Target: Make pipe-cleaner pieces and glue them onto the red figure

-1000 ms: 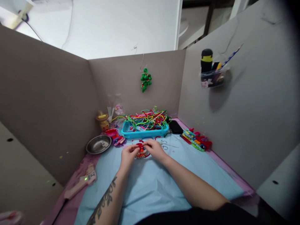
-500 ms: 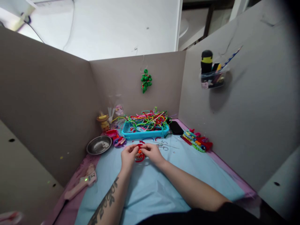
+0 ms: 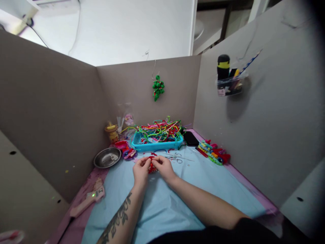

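Note:
My left hand and my right hand meet over the middle of the cloth. Both pinch a small red pipe-cleaner piece between thumb and fingers, and much of it is hidden behind them. Just beyond and to the right of my right hand lies a pair of scissors. Bits of red pipe cleaner are scattered past my fingers. Farther back, a blue tray holds a tangled heap of coloured pipe cleaners.
On the left are a metal bowl with small pale bits, a pink glue gun and a colourful fuzzy piece. To the right are a black phone and several fuzzy pieces. Grey panels enclose the table.
The red piece has turned in my fingers; its orange part and lower red loop no longer show. My left hand has shifted slightly right. Both hands keep their pinch.

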`<state>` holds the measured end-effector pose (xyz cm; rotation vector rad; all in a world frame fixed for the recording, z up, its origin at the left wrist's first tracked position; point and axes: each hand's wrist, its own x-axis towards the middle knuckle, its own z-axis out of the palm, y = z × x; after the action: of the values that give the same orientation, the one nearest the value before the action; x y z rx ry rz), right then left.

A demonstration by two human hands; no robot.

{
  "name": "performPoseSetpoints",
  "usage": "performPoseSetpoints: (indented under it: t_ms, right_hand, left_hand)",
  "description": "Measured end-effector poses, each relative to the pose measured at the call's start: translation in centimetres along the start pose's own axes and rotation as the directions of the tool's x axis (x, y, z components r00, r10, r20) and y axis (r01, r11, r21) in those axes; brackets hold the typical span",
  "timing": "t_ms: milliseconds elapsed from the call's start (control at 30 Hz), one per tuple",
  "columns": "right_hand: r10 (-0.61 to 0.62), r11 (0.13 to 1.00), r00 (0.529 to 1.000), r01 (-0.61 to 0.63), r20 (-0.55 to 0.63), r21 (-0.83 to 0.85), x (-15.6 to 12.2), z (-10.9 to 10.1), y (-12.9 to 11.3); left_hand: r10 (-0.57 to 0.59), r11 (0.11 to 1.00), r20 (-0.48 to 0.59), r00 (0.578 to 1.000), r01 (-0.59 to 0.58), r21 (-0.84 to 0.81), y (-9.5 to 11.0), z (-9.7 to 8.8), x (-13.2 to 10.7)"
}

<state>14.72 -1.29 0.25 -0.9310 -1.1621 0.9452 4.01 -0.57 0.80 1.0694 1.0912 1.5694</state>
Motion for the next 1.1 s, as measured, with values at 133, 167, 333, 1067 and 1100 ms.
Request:
performPoseSetpoints:
  t_ms: [133, 167, 333, 1067, 1100]
  right_hand:
    - [0.125, 0.983, 0.992, -0.125, 0.008, 0.133, 0.3, 0.0, 0.1]
    - [0.149, 0.976, 0.989, -0.151, 0.02, 0.154, 0.4, 0.1, 0.1]
    - [0.158, 0.967, 0.985, -0.168, 0.064, 0.192, 0.3, 0.2, 0.3]
    - [0.067, 0.935, 0.925, 0.072, 0.374, -0.346, 1.7, -2.6, 0.1]
    - [0.077, 0.938, 0.924, 0.06, 0.374, -0.342, 1.7, -2.7, 0.0]
  left_hand:
    - [-0.045, 0.999, 0.024, 0.999, 0.046, -0.013, 0.1, 0.1, 0.0]
    - [-0.058, 0.998, 0.027, 0.998, 0.059, -0.03, 0.1, 0.1, 0.1]
    - [-0.122, 0.979, 0.04, 0.992, 0.127, -0.161, -0.2, 0.3, 0.0]
    - [-0.063, 0.907, 0.466, 0.883, -0.144, 0.395, 2.3, -2.3, 0.8]
    - [-0.06, 0.907, 0.469, 0.881, -0.148, 0.395, 2.2, -2.4, 0.9]
